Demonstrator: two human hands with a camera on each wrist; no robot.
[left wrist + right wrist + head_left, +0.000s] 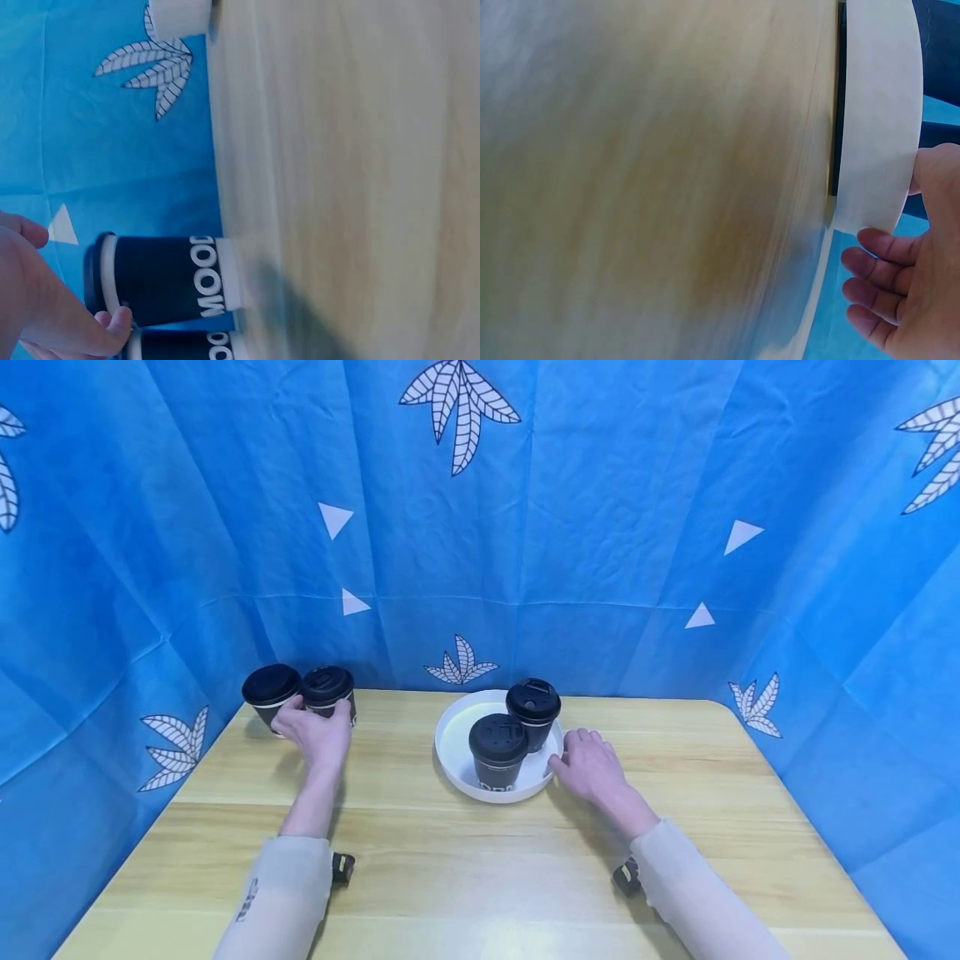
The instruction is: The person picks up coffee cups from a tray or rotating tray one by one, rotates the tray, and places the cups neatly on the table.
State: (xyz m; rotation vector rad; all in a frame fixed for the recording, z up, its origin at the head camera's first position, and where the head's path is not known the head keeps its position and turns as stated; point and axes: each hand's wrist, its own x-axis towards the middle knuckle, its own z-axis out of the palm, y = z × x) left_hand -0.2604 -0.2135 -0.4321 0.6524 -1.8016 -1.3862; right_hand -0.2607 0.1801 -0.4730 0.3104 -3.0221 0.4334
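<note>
At the back left stand two black lidded paper cups, the left cup [272,685] beside the right cup [327,687]. My left hand [318,735] reaches around the right cup, a finger between the cups at its lid rim. In the left wrist view the thumb [26,229] stands apart from that lidded cup [161,277], which has white lettering. A round white tray [459,785] holds two more black cups, a front one [498,747] and a back one [533,706]. My right hand [592,767] pinches the tray's right rim, thumb inside the wall [881,112].
Wooden table [465,877] runs beneath everything. Blue fabric [622,510] with white leaves and triangles hangs behind and at both sides, close to the cups and the tray. A small dark device [342,868] sits by the left sleeve, another [626,877] by the right.
</note>
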